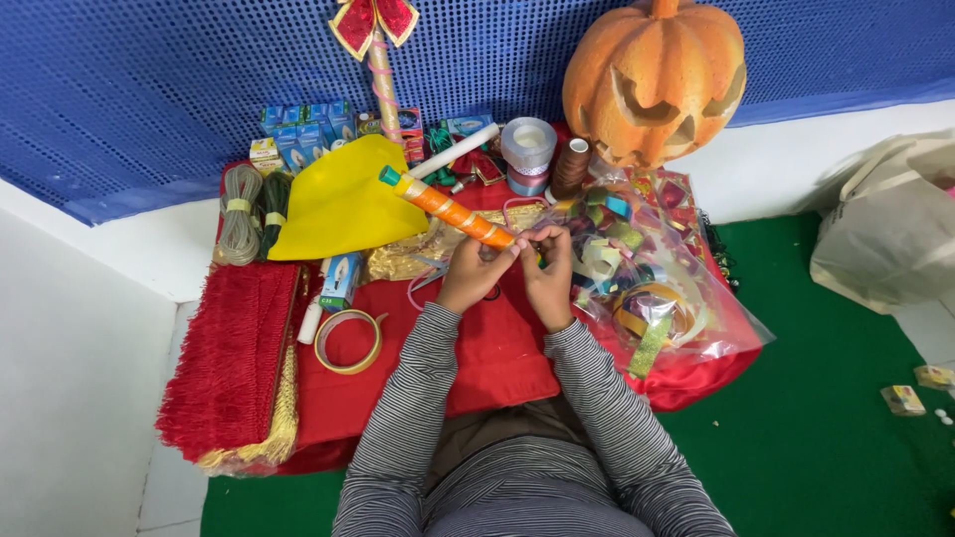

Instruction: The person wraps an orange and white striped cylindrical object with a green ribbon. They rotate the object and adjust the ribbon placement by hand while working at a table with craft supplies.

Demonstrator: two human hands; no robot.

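Observation:
My left hand (474, 272) grips the lower end of an orange-wrapped stick (448, 210) with a green tip, which slants up to the left over a yellow felt sheet (338, 202). Next to it, my right hand (547, 268) pinches something small at the stick's near end; what it is stays hidden by my fingers. Both hands hover above a red cloth (497, 348). Striped sleeves cover my forearms.
An orange pumpkin lantern (657, 75) stands at the back right. A clear bag of coloured ribbon (657, 298) lies right of my hands. A tape ring (348, 341), red fringe trim (231, 358), cord bundles (239, 212), spools (527, 149) and small boxes (303, 124) surround the cloth.

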